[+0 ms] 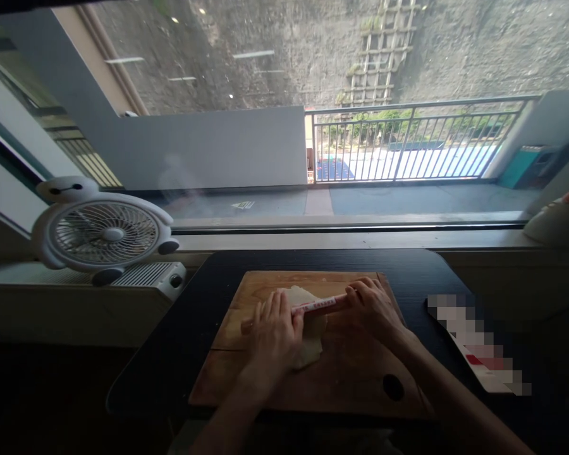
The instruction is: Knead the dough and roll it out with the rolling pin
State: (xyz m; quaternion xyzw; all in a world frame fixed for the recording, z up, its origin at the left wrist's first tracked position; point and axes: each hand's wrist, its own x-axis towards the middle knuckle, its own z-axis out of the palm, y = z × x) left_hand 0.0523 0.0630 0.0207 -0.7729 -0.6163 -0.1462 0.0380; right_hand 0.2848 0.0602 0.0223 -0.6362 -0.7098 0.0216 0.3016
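A flattened sheet of pale dough (308,354) lies on a wooden cutting board (355,385). Across the dough runs a rolling pin (323,305) wrapped in a printed label, its right end tilted toward the window. My left hand (277,325) rests over the pin's left part, fingers laid across it and covering some of the dough. At the pin's right end my right hand (370,303) is curled over it. The board has a dark round hole near its lower right corner.
The board lies on a black table (171,354) against a window. A blurred-out flat item (474,354) lies on the table's right side. A white fan (109,230) stands on the ledge at left, and a white rounded object (557,221) is at far right.
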